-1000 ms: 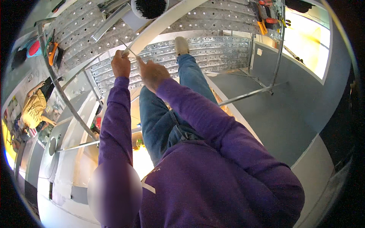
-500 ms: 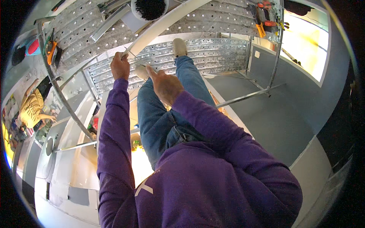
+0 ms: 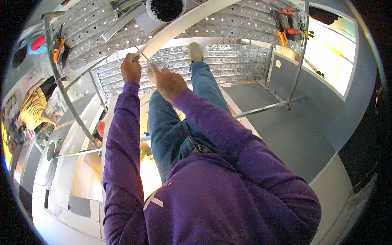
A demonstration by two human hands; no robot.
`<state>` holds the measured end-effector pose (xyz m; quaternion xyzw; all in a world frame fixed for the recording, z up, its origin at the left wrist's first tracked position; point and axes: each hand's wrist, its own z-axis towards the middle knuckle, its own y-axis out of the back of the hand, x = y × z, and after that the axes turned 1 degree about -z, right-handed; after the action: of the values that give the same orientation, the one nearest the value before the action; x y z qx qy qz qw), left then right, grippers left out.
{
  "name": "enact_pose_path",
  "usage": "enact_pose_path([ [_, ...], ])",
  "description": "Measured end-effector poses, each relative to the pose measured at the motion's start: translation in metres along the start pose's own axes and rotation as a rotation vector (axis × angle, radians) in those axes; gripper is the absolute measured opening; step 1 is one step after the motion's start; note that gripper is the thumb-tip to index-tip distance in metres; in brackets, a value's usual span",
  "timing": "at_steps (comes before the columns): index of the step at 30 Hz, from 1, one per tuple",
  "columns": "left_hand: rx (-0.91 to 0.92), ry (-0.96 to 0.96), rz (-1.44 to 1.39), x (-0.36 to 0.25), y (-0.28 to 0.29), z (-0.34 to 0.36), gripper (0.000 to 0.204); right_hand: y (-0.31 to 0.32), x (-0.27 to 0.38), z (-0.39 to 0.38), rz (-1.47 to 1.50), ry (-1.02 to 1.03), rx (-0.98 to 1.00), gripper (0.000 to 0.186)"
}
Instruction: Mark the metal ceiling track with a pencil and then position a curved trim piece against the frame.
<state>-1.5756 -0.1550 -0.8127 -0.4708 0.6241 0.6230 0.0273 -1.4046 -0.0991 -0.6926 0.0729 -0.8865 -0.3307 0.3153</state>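
Note:
A long white strip slants from the upper right down to my hands. At its lower end my left hand is closed, fingers pinched around the strip's edge. My right hand is closed around the near end of a thin, straight grey tool. That tool crosses the strip's end just beside my left fingers; whether it is a blade or a saw, I cannot make out. Its handle is hidden in my right fist. Both hands are above my legs, near one light-coloured shoe.
Perforated metal planks form a scaffold platform ahead, carrying a white bucket of black screws, a metal profile and orange-handled tools. Scaffold poles rise at both sides. A person in yellow is down at the left.
My right hand has moved slightly up and left, pushing the thin tool farther across the strip's end. My left hand keeps its grip. The whole view has shifted a little.

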Motion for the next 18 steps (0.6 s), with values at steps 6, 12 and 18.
enact_pose_path([
  [6,0.013,0.069,-0.015,0.0,0.007,0.001,0.016,-0.013,-0.018,-0.031,-0.023,0.038,-0.043,0.062],
  [12,0.011,0.084,0.009,0.015,0.014,0.004,0.02,0.028,-0.001,-0.111,0.002,-0.032,-0.033,0.065],
  [18,0.026,0.359,-0.753,0.008,0.01,-0.01,0.022,0.003,0.018,-0.042,-0.057,-0.006,-0.034,0.067],
])
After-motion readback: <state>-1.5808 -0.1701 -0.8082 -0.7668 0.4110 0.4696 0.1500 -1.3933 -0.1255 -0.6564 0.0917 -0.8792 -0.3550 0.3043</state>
